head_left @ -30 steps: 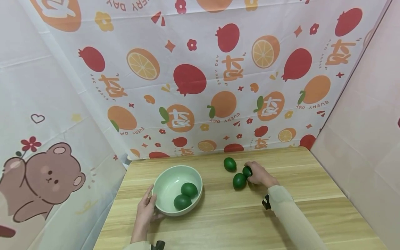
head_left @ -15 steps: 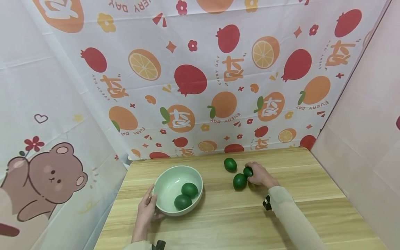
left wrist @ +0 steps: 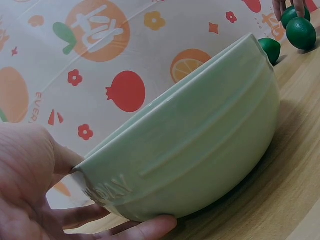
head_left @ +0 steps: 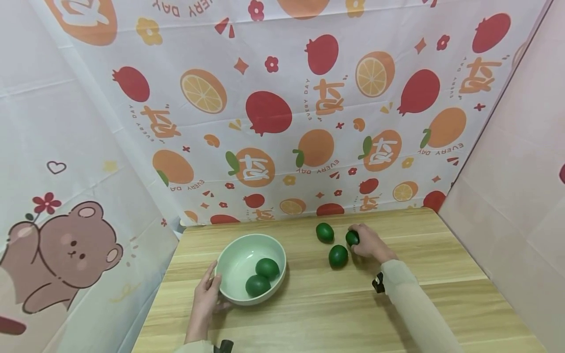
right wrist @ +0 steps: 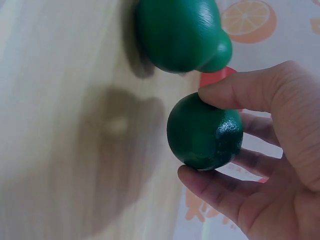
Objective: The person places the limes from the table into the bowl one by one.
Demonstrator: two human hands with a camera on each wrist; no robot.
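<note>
**Five green fruits, one in a pinch**

Fruit-print backdrop: stands behind the work. Wood-grain table: in front of it.

Pale green bowl: on the table, left side. Judged stiff and breakable, glaze somewhat slick; best steadied by rim and lower wall together. The left hand grips it so: thumb at the rim, fingers parted against the underside (left wrist view).

Right hand: over the table, well apart from the bowl. Thumb and a fingertip pinch one fruit from opposite sides; the other fingers are parted behind it.

Fruits: two side by side in the bowl, two loose on the table, apart. The fifth, the held fruit, sits out at the right hand's fingertips, clear of the palm, near the loose pair. Contact with the tabletop: cannot tell. Handling estimate: light, firm, glossy skin, apt to roll or slip; take hold across the widest part, thumb opposing fingers.
</note>
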